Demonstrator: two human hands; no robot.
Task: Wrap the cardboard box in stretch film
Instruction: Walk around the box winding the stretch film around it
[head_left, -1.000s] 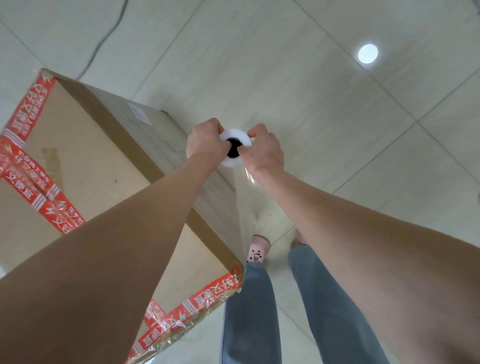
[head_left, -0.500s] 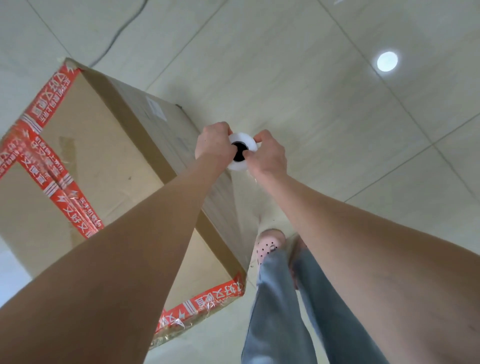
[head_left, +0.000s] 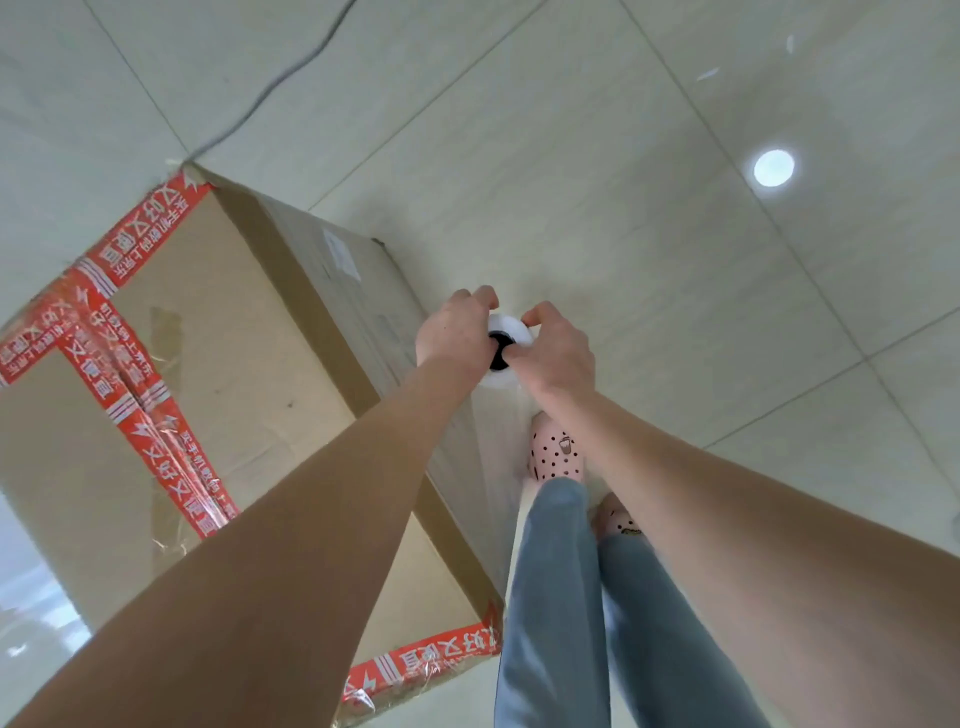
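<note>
A large cardboard box (head_left: 234, 374) sealed with red printed tape stands on the tiled floor at the left. I look down the end of an upright white stretch film roll (head_left: 506, 332) with a black core hole, held beside the box's right side. My left hand (head_left: 452, 332) grips the roll's top from the left, and my right hand (head_left: 558, 353) grips it from the right. Clear film (head_left: 493, 467) stretches down from the roll along the box's right side toward its near corner.
My legs in blue jeans (head_left: 561, 597) and pink spotted shoes (head_left: 556, 452) stand right beside the box's near right corner. A grey cable (head_left: 270, 88) runs across the floor beyond the box. A ceiling light's reflection (head_left: 774, 167) shines on the pale tiles at the right.
I have stepped along the box's right side with the roll in both hands; the box's far corner and taped top now fill more of the view.
</note>
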